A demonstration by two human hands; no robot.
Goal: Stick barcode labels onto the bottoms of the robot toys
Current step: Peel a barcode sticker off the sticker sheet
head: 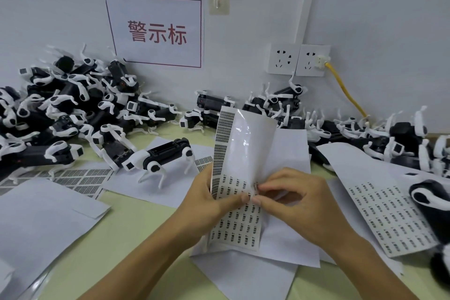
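- At far left we see a heap of black-and-white four-legged plastic robot toys (65, 107) piled against the grey wall, with sheets of white paper (46, 217) spread on the pale green table (136, 246) in front of them.
- On the wall above the heap hangs a white sign with a red border (155, 30); its red characters read "警示标".
- One black-and-white robot toy standing on its legs (160, 156) is just beyond our left hand.
- Our left hand (209, 202) grips the left edge of a glossy white sheet of small barcode labels (239, 161), held upright over the table, thumb pressed across its printed face.
- Our right hand (289, 198) pinches something at the sheet's right edge, beside the left thumb; thumb and forefinger are closed narrowly together. The label print is too small to read.
- Further right, white double wall sockets (298, 59) carry a yellow cable (345, 90).
- At far right, another flat label sheet (389, 217) lies beside more toys.
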